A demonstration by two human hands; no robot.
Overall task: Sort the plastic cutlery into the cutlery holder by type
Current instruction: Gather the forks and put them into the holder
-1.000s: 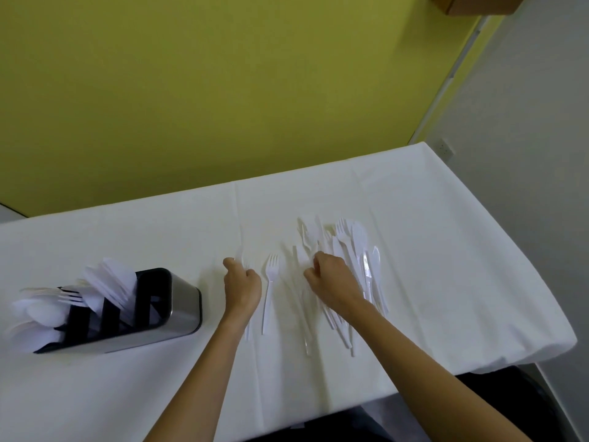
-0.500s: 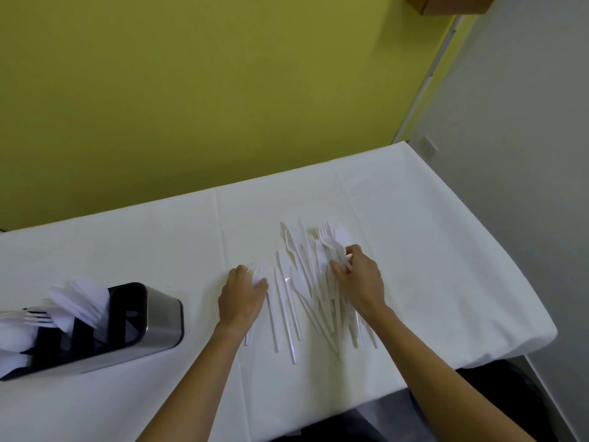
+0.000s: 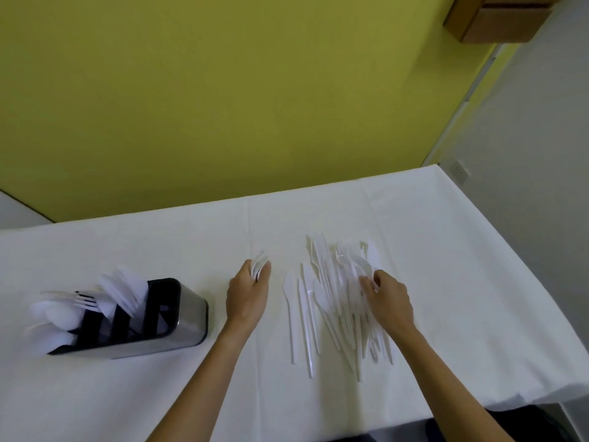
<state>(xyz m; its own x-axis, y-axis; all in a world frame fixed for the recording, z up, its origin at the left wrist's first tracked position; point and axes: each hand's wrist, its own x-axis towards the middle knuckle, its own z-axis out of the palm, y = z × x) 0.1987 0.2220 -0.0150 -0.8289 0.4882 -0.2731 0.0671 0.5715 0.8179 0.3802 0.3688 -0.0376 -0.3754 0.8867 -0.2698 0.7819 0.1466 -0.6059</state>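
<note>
A pile of white plastic cutlery, knives, forks and spoons, lies spread on the white tablecloth right of centre. My right hand rests on the pile's right side, fingers pinching a fork there. My left hand is left of the pile, closed around a few white forks whose heads stick out past my fingers. The black and steel cutlery holder stands at the left, with spoons, forks and knives leaning out of its slots.
The table is covered by a white cloth; its right and front edges drop off close to the pile. A yellow wall runs behind it. A wooden box hangs at the top right.
My left hand has picked forks up off the cloth and lifted them. My right hand has shifted slightly right on the pile. The view has swung, so the holder sits further right.
</note>
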